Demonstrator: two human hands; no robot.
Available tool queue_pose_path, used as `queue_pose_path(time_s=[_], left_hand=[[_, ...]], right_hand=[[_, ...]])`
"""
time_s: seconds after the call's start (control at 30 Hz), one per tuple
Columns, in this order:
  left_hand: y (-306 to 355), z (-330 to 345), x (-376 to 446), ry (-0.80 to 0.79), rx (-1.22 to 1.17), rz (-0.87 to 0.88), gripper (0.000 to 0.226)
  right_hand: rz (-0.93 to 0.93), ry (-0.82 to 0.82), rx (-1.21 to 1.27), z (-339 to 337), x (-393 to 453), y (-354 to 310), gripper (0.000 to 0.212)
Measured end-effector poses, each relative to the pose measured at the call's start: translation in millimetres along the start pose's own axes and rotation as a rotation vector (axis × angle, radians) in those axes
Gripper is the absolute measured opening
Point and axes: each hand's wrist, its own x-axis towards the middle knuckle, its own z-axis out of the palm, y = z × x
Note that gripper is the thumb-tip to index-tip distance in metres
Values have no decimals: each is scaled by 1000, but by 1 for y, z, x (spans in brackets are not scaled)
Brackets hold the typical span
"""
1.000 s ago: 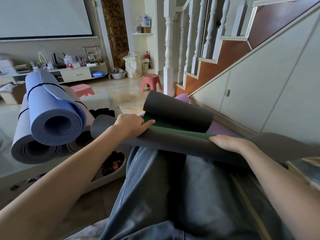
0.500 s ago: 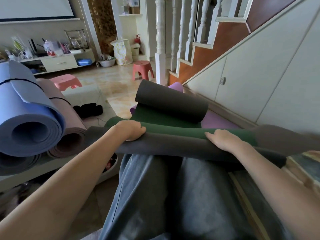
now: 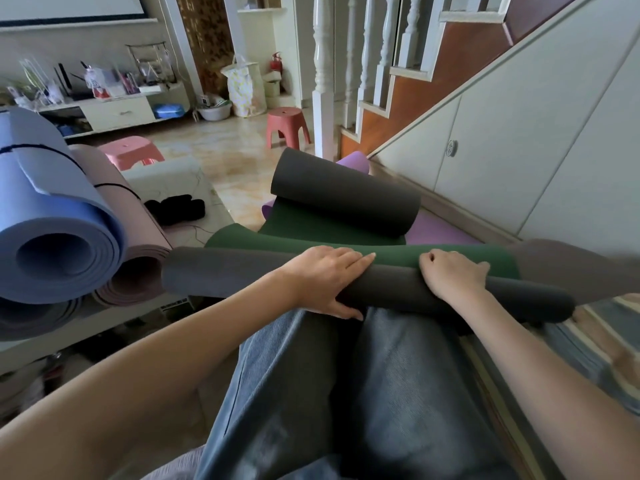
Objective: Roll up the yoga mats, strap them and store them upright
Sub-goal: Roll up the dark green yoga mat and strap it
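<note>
Across the lap, over the blue-grey trousers [image 3: 363, 393], a green-and-grey yoga mat [image 3: 398, 289] is held as a partly formed roll lying crosswise, grey face outward and green face inward. The roll extends past both hands, its left end [image 3: 194, 271] reaching towards the stacked mats and its right end blurred near the frame edge. The unrolled remainder of the same mat runs away from the person along the floor, green side up, and its far end is curled back into a loose grey roll [image 3: 346, 199].

The left hand [image 3: 325, 278] is laid over the top of the roll, fingers extended together along it with the tips at the green edge, while the thumb is tucked beneath the roll against the trousers, so the roll is clasped between thumb and fingers. The right hand [image 3: 450, 271] is set on the roll just beside the left, fingers curled over the far side onto the green surface, the roll being gripped under the palm.

A purple mat [image 3: 440, 233] is seen lying flat under the green one, beside the white stair panelling [image 3: 519, 150].

At the left, a rolled blue mat [image 3: 59, 237] bound by a thin black strap is stacked on its side with a rolled pink mat [image 3: 138, 271], likewise strapped, upon a low white surface [image 3: 166, 181]. Beneath them another rolled mat is partly visible. Further off, a pink stool [image 3: 131, 154] and a red stool [image 3: 287, 128] are noted on the tiled floor.
</note>
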Motion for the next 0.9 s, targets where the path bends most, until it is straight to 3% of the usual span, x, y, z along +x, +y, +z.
queue_pose_path(time_s=[0.07, 0.17, 0.27, 0.37, 0.53, 0.63, 0.7, 0.8, 0.9], left_hand=[[3, -9, 7, -160, 116, -73, 101], [21, -16, 14, -261, 151, -318, 84], [25, -18, 16, -320, 53, -463, 79], [10, -24, 21, -356, -114, -461, 70], [-17, -33, 31, -477, -369, -465, 49], [-29, -27, 35, -426, -498, -530, 46], [-31, -18, 34, -326, -463, -515, 55], [-24, -4, 34, -232, -220, -495, 85], [-20, 4, 42, -211, -177, -522, 71]], right_hand=[[4, 11, -51, -3, 1, -2, 44], [-58, 215, -1, -4, -3, -5, 35], [-267, 553, 258, 2, -24, -11, 21], [-333, 661, 234, 23, -52, -10, 33], [-335, 646, 88, 24, -43, -15, 43], [-415, 583, 44, 4, -13, -20, 45], [-461, 489, 40, -6, 7, -22, 51], [-481, 303, 27, -9, 32, -27, 54], [-453, 166, 38, -7, 46, -30, 54]])
